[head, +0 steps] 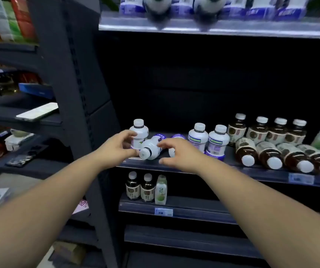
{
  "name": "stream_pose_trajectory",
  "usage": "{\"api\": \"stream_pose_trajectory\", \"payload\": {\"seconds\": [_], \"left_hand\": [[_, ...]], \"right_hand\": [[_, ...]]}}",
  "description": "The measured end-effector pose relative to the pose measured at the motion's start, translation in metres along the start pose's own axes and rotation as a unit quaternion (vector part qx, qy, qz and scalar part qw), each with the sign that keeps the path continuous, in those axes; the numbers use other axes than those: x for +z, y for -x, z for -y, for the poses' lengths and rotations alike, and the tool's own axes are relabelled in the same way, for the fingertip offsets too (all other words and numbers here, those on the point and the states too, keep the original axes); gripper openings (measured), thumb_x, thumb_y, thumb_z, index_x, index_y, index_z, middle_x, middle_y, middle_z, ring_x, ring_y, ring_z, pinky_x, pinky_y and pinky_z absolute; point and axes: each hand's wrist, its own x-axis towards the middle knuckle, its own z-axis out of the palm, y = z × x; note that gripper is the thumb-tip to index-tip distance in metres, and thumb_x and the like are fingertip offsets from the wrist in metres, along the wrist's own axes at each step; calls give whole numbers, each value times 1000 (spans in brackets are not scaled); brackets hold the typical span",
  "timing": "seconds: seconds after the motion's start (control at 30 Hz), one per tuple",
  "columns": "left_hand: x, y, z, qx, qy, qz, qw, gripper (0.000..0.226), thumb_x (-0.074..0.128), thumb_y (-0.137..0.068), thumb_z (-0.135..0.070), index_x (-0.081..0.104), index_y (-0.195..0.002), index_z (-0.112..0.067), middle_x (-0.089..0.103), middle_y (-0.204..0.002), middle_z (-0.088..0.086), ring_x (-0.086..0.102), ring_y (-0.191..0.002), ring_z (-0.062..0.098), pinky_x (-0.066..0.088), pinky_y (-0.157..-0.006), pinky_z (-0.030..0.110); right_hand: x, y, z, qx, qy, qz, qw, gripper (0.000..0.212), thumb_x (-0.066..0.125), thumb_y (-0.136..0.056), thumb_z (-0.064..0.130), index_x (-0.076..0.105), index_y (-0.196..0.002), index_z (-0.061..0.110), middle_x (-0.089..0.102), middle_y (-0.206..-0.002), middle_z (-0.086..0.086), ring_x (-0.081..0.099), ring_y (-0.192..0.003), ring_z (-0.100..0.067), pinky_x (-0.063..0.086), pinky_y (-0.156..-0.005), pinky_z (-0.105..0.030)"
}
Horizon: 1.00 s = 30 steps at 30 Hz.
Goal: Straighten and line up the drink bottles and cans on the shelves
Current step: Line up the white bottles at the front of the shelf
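lying on its side near the left end of the middle shelf (pixel 232 172), the fallen white bottle (pixel 152 148) has its long axis running from back-right to front-left, white cap toward the shelf's front lip and purple base toward the dark back. the left hand (pixel 117 147) is half curled, thumb tip at that cap and fingers against an upright white bottle (pixel 139 132) just behind, closed round neither. the right hand (pixel 176 153) arches over a second lying white bottle (pixel 177 137), one fingertip touching the first bottle's side; whether it grasps anything i cannot tell. to the right stand two more white bottles (pixel 208 139), then four upright brown bottles (pixel 267 130) with four brown ones lying (pixel 282 155) caps forward in front of them. a price tag (pixel 301 178) sits on the shelf edge. three small bottles (pixel 147 187) stand on the shelf below, and a phone (pixel 37 114) lies on the neighbouring rack.
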Motion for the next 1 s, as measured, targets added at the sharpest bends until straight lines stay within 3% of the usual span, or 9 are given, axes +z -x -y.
{"api": "stream_pose_trajectory", "payload": {"seconds": [0.1, 0.2, 0.3, 0.37, 0.43, 0.57, 0.7, 0.8, 1.0], "left_hand": [[2, -19, 7, -10, 2, -26, 1000, 51, 76, -84, -14, 48, -123, -32, 59, -107, -11, 62, -84, -6, 47, -77, 15], [6, -48, 29, -16, -1, -42, 999, 57, 74, -85, -9, 44, -129, -29, 53, -107, -14, 56, -89, -6, 44, -68, 4], [11, -78, 47, -8, 14, -70, 997, 62, 76, -81, -5, 43, -131, -22, 52, -106, -14, 55, -84, -18, 42, -65, 2], [12, -96, 59, -10, 27, -80, 996, 77, 82, -77, -14, 38, -139, -21, 53, -115, -6, 56, -95, -10, 42, -75, 7], [14, -110, 73, -17, 47, -79, 996, 90, 86, -68, -31, 35, -142, -27, 52, -125, -2, 58, -106, 5, 48, -89, 23], [12, -130, 85, -8, 66, -62, 996, 83, 80, -53, -56, 42, -125, -40, 56, -126, -5, 58, -111, 14, 51, -97, 41], [11, -142, 88, -1, 80, -53, 995, 78, 80, -51, -58, 46, -118, -40, 58, -121, -6, 58, -111, 15, 50, -96, 43], [10, -143, 87, -12, 101, -52, 993, 85, 82, -48, -57, 43, -121, -38, 58, -120, -5, 59, -107, 14, 52, -94, 41], [5, -145, 82, -30, 142, -24, 989, 84, 85, -48, -44, 44, -121, -36, 61, -114, -8, 63, -101, 11, 54, -88, 35]], "right_hand": [[7, -23, -6, -9, 27, 14, 999, 58, 77, -82, 34, 55, -136, 30, 56, -138, 11, 50, -125, -7, 40, -103, -25], [22, -50, -17, -11, 63, 9, 998, 61, 79, -80, 32, 55, -136, 29, 53, -137, 8, 49, -124, -13, 41, -102, -28], [35, -71, -26, -7, 92, -2, 996, 66, 80, -77, 30, 53, -138, 29, 50, -139, 7, 43, -127, -16, 38, -106, -34], [45, -83, -29, 0, 108, -16, 994, 70, 80, -75, 30, 51, -139, 30, 48, -139, 7, 40, -129, -18, 36, -108, -36], [54, -92, -31, -1, 133, -22, 991, 75, 81, -71, 32, 49, -139, 33, 47, -138, 7, 39, -128, -19, 36, -108, -40], [73, -110, -33, -8, 207, -6, 978, 84, 83, -62, 39, 47, -138, 37, 49, -133, 8, 41, -127, -21, 37, -104, -42], [80, -114, -33, -35, 242, -40, 969, 72, 78, -66, 42, 54, -132, 30, 56, -126, 5, 48, -118, -22, 43, -96, -40], [71, -113, -31, -16, 236, -54, 970, 75, 76, -65, 51, 51, -133, 34, 56, -122, 7, 50, -114, -21, 42, -97, -40], [34, -116, -22, 79, 109, -93, 986, 61, 76, -62, 69, 50, -107, 37, 58, -103, 13, 57, -94, -13, 49, -82, -38]]}}
